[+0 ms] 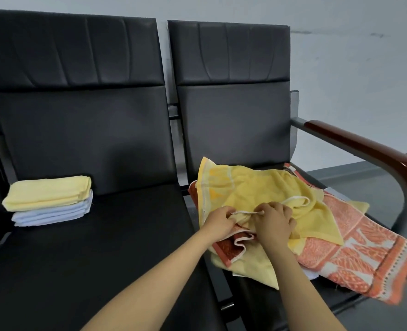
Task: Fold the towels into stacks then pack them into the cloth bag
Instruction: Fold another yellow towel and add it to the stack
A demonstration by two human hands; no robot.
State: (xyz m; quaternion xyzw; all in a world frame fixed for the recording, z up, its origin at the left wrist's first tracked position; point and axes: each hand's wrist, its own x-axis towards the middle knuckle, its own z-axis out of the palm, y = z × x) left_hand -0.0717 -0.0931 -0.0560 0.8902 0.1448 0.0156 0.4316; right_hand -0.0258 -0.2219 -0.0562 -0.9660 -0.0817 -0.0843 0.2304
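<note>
A heap of unfolded towels lies on the right black seat: a crumpled yellow towel (243, 187) on top of an orange patterned towel (355, 247). My left hand (219, 220) and my right hand (274, 218) sit side by side on the heap, each pinching the white hemmed edge of the yellow towel. On the left seat stands a folded stack, with a yellow towel (47, 192) above pale blue-white towels (52, 213). No cloth bag shows in the view.
Two black padded seats (97, 247) stand joined in a row against a grey wall. A metal armrest with a dark red wooden top (364, 149) curves around the right seat. Grey floor shows behind it at the right.
</note>
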